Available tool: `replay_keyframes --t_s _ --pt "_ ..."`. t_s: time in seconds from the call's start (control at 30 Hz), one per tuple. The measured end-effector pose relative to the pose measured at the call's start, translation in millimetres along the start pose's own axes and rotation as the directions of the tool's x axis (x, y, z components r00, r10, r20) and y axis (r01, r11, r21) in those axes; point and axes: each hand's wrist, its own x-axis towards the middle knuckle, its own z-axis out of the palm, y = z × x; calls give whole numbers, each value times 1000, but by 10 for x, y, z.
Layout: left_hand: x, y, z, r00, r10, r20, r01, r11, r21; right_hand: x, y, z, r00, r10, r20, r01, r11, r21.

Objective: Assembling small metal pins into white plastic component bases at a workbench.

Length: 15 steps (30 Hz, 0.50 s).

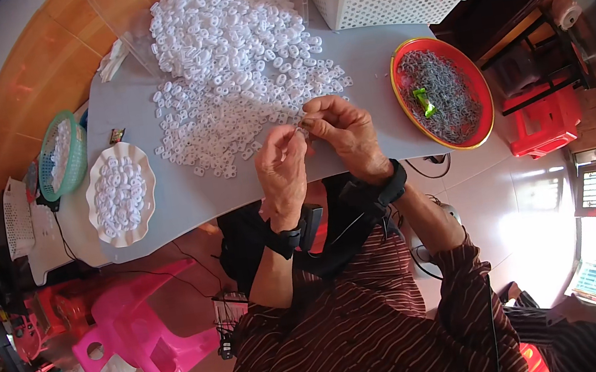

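A small piece is held over the near edge of the grey surface, pinched between the fingertips of the left hand and the right hand; the fingers of both are closed on it, and most of it is covered by them, so its exact shape cannot be told. Dark bands are worn on both wrists. Directly ahead of the hands, the middle of the surface is taken up by loose small white pieces, behind which a tall heap of white pieces is piled. At the far right, a white perforated basket is filled with more white pieces, and nearer on that side a red basin is loaded with small grey parts, on which a bright green wrapper is left lying. On the left, white oval pieces are gathered on a scalloped plate, with a small dark packet set just behind it and a turquoise basket placed beside it. Below, the floor on the left is occupied by a pink chair
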Motion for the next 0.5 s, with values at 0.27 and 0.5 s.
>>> replay_keyframes --t_s 0.27,0.5 --pt "-33 55 2 999 -49 15 49 999 22 -15 -55 -40 999 35 42 -34 999 -39" --pt "-21 69 -35 995 -88 55 91 994 -63 0 -87 -58 990 107 96 -97 989 -109"
